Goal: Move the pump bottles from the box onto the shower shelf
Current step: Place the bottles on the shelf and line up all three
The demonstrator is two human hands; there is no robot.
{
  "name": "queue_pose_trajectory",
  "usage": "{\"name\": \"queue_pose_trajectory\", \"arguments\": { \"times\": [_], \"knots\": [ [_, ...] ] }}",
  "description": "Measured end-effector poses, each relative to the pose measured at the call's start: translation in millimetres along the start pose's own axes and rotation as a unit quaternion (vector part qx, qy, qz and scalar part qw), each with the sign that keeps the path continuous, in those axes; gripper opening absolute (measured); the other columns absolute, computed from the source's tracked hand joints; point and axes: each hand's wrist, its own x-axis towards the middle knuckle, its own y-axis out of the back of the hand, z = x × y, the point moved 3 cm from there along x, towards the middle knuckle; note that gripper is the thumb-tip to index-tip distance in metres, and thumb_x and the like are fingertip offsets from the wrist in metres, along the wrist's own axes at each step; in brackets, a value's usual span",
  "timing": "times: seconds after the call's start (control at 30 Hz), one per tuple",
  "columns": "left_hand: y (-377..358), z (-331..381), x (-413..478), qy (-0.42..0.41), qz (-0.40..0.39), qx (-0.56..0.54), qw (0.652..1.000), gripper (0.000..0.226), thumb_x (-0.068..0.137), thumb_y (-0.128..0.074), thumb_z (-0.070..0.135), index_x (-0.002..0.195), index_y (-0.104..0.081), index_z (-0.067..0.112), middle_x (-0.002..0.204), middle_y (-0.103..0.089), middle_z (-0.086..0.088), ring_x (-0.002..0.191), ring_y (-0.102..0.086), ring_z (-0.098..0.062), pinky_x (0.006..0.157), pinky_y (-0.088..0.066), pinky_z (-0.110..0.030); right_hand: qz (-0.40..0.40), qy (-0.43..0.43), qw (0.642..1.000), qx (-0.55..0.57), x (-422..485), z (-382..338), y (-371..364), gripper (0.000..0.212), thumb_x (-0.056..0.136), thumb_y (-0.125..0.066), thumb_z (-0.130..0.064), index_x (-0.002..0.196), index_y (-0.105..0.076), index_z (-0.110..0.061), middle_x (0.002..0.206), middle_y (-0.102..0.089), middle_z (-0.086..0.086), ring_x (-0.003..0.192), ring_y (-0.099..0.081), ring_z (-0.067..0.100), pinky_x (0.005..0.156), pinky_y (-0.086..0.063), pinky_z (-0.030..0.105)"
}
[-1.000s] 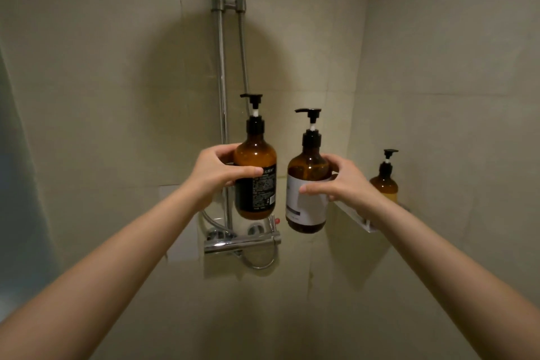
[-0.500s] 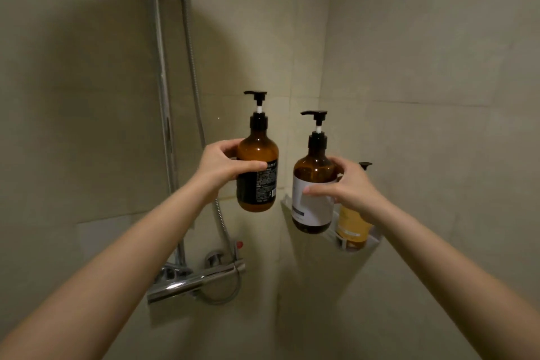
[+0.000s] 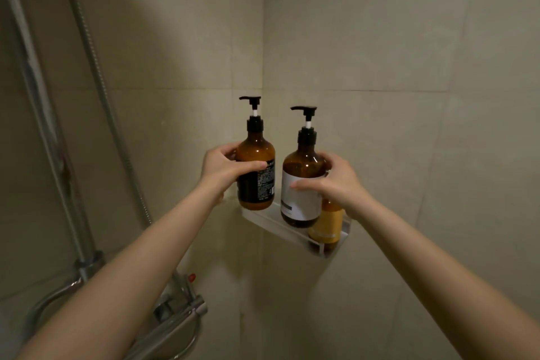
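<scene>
My left hand (image 3: 225, 174) grips an amber pump bottle with a black label (image 3: 256, 178), held upright at the left end of the clear corner shelf (image 3: 270, 221). My right hand (image 3: 336, 184) grips a second amber pump bottle with a white label (image 3: 301, 199), upright over the shelf's middle. Whether either bottle rests on the shelf is unclear. A third amber bottle with a yellow label (image 3: 327, 225) stands on the shelf behind my right hand, its pump hidden. The box is out of view.
Beige tiled walls meet in a corner behind the shelf. A chrome shower rail (image 3: 43, 126) and hose (image 3: 96, 67) run down the left wall to the mixer valve (image 3: 175, 313) below my left forearm.
Both hands have carried their bottles rightward and closer to the corner shelf. The view has turned right, so the shower rail slid toward the left edge.
</scene>
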Motion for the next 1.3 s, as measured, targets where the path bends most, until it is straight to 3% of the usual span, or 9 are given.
{"name": "queue_pose_trajectory", "arguments": {
  "times": [0.1,0.27,0.47,0.63,0.83,1.3],
  "knots": [
    [-3.5,-19.5,27.3,0.003,0.005,0.016,1.0,0.078,0.039,-0.089,0.035,0.112,-0.063,0.022,0.098,-0.067,0.011,0.094,-0.063,-0.011,0.074,-0.056,-0.027,0.042,-0.02,0.999,-0.023,14.9,7.0,-13.0,0.068,0.051,-0.087,-0.04,0.108,-0.051,-0.031,0.089,-0.054,-0.026,0.08,-0.052,-0.008,0.06,-0.04,0.009],
    [-9.0,-46.7,64.4,0.003,0.045,0.032,0.998,0.076,0.046,-0.088,0.033,0.115,-0.059,0.022,0.117,-0.065,0.0,0.106,-0.06,-0.018,0.092,-0.052,-0.039,0.12,-0.071,0.988,-0.061,36.7,22.7,-43.6,0.073,0.053,-0.087,-0.038,0.115,-0.051,-0.023,0.099,-0.058,-0.012,0.093,-0.058,0.009,0.077,-0.048,0.023],
    [-19.3,-77.7,93.0,0.024,0.036,0.042,0.998,0.078,0.046,-0.084,0.043,0.116,-0.053,0.027,0.116,-0.063,0.002,0.104,-0.06,-0.022,0.078,-0.044,-0.031,0.182,-0.119,0.972,-0.093,59.9,43.5,-79.4,0.076,0.059,-0.086,-0.033,0.122,-0.047,-0.021,0.114,-0.059,-0.004,0.108,-0.057,0.015,0.085,-0.049,0.028],
    [-29.3,-100.3,97.7,0.049,0.021,0.074,0.996,0.078,0.042,-0.079,0.056,0.111,-0.049,0.036,0.113,-0.063,0.008,0.099,-0.061,-0.022,0.081,-0.05,-0.037,0.198,-0.16,0.954,-0.16,73.0,68.5,-101.8,0.074,0.063,-0.084,-0.03,0.124,-0.045,-0.017,0.122,-0.055,0.003,0.112,-0.056,0.02,0.088,-0.052,0.033],
    [-44.6,-121.9,98.5,0.077,0.013,0.044,0.996,0.076,0.05,-0.084,0.04,0.117,-0.051,0.026,0.117,-0.063,0.001,0.105,-0.06,-0.024,0.081,-0.046,-0.035,0.213,-0.213,0.936,-0.179,78.3,99.9,-114.7,0.074,0.061,-0.085,-0.029,0.122,-0.043,-0.018,0.125,-0.05,0.005,0.113,-0.055,0.024,0.092,-0.052,0.04],
    [-60.9,-157.3,100.4,0.085,0.001,0.0,0.996,0.076,0.049,-0.088,0.024,0.116,-0.051,0.019,0.117,-0.062,-0.005,0.105,-0.059,-0.025,0.084,-0.048,-0.036,0.235,-0.27,0.922,-0.149,84.0,118.9,-114.7,0.074,0.063,-0.084,-0.029,0.122,-0.042,-0.013,0.126,-0.049,0.007,0.113,-0.055,0.025,0.091,-0.053,0.04]
  ]
}}
